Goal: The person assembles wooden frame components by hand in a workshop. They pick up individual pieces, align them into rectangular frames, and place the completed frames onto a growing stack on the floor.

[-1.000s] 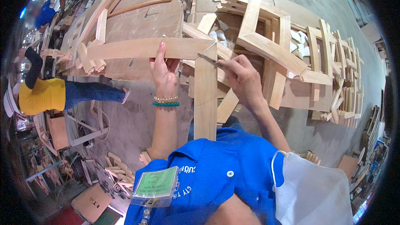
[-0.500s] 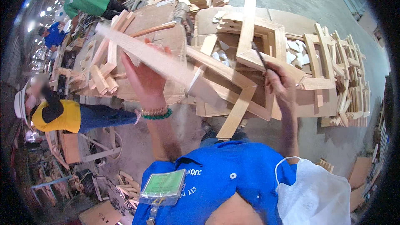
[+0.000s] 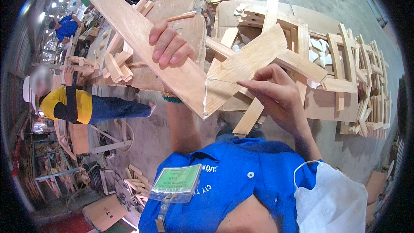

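In front of me is a V-shaped wooden frame piece [image 3: 129, 30], two flat boards meeting at a mitred corner that points down toward me. My left hand [image 3: 171, 45] is closed round its left board, fingers over the broad face. A bead of white glue [image 3: 205, 99] runs along the joint. My right hand [image 3: 278, 92] is closed in a pinch on a thin, narrow tool [image 3: 224, 80], whose tip reaches the upper end of the joint. The tool's exact kind is too small to make out.
Below lie more wooden frame pieces [image 3: 291, 62] on a cardboard-covered table [image 3: 332, 105], with white scraps [image 3: 319, 51] among them. Stacked frames [image 3: 366, 82] stand at the right. A person in yellow [image 3: 79, 105] is at the left; others are farther back.
The wooden piece has turned so that its broad faces and glued corner show toward me. My right hand has moved with the thin tool from over the table to the joint.
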### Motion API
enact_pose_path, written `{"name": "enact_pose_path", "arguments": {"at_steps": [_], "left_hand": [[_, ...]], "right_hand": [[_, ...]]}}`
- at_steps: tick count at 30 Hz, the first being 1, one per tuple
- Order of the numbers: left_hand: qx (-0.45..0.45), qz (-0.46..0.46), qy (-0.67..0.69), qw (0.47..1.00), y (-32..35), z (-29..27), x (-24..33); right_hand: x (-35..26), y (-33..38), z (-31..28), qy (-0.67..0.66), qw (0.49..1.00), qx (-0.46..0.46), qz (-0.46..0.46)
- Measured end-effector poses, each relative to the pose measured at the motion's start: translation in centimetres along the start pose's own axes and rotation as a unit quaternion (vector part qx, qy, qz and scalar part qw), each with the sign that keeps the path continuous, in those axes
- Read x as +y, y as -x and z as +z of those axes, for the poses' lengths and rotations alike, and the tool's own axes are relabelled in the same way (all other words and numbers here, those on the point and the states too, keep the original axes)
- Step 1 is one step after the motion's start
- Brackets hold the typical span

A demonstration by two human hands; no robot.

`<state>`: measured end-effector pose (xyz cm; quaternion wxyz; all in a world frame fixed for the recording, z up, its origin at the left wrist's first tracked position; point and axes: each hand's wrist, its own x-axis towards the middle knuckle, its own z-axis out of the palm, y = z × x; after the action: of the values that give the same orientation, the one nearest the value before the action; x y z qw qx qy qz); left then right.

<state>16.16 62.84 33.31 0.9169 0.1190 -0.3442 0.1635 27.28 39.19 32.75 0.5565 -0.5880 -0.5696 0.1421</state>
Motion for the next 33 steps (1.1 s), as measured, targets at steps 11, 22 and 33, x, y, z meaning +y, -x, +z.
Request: {"name": "enact_pose_path", "arguments": {"at_steps": [11, 22, 33], "left_hand": [[-0.013, 0.039, -0.015, 0.999, 1.5, 0.0, 0.8], [0.021, 0.053, -0.03, 0.998, 1.6, 0.7, -0.2], [0.018, 0.057, -0.076, 0.995, 2.2, 0.2, 0.6]], "right_hand": [[-2.0, 2.4, 1.3, 0.068, 0.994, -0.066, -0.052], [0.2, -0.3, 1.4, 0.072, 0.997, 0.018, -0.036], [-0.9, 3.3, -0.4, -0.044, 0.996, -0.075, -0.011]]}}
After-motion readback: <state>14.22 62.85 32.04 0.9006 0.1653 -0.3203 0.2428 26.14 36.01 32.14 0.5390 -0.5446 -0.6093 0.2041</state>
